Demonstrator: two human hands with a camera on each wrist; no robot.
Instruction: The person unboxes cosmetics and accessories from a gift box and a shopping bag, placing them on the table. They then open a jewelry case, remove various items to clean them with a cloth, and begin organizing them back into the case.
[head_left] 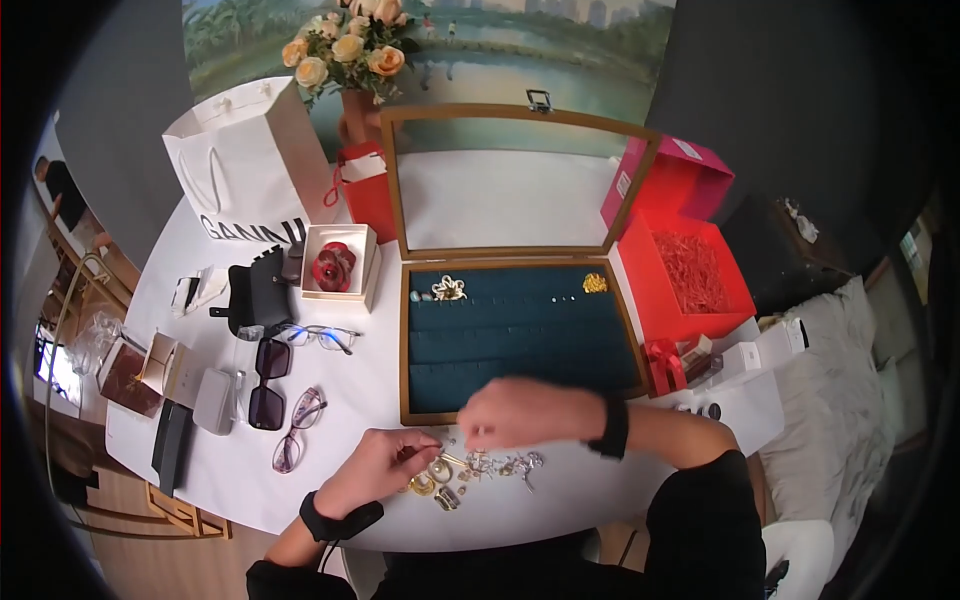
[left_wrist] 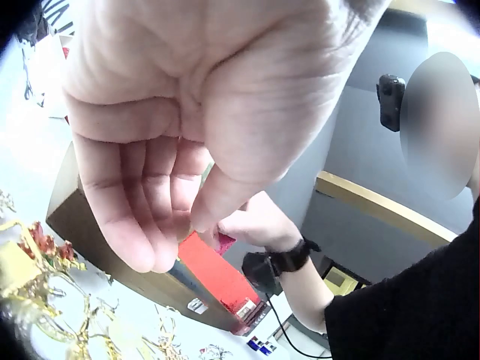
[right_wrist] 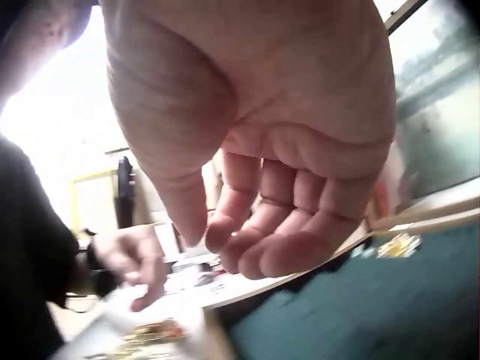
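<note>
In the head view my left hand (head_left: 378, 467) is at the near edge of the table, its thumb and fingertips close together beside a pile of gold and silver jewelry (head_left: 465, 470). Any small thing between those fingertips is hidden, so I cannot tell whether it holds one. Above the front edge of a wood-framed jewelry case (head_left: 520, 340) is my right hand (head_left: 530, 415), its fingers loosely bent. A small gap shows between its thumb and fingers (right_wrist: 281, 251) in the right wrist view, with nothing seen there. Inside the case are a white flower-like piece (head_left: 449, 288) and a gold piece (head_left: 595, 283).
The case's glass lid (head_left: 500, 195) stands raised. To the left lie sunglasses (head_left: 268, 385), glasses (head_left: 320, 338), a white box (head_left: 365, 285) and a white paper bag (head_left: 240, 160). A red box (head_left: 665, 318) with shredded paper is at the right, and a flower vase (head_left: 358, 115) behind.
</note>
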